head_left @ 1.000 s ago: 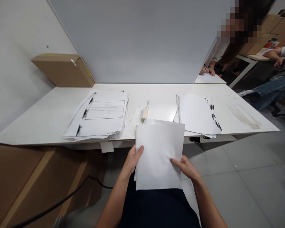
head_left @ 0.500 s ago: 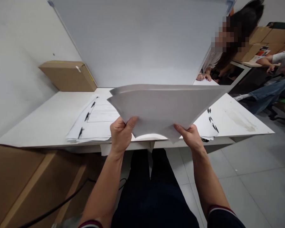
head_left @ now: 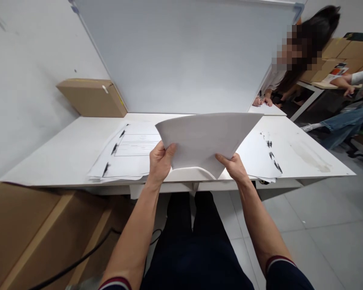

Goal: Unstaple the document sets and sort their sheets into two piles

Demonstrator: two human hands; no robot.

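A stack of white paper sheets is held up over the front edge of the desk, bowed and tilted. My left hand is closed on its lower left side, thumb lying on the near face. Its lower right side is gripped by my right hand, thumb likewise on the near face. On the desk to the left lies a pile of printed papers with black marks along its edge. Another pile of papers, also black-marked at the edge, lies to the right, partly hidden behind the held sheets.
A white desk spans the front. At its back stand a whiteboard and a closed cardboard box. Large cardboard and a black cable are at lower left. Two other people sit at the right, one with hands on paper.
The held sheets have come lower and their top edge has shifted, bowing more and looking smaller. My hands have drawn slightly closer together. The camera view has shifted a little.
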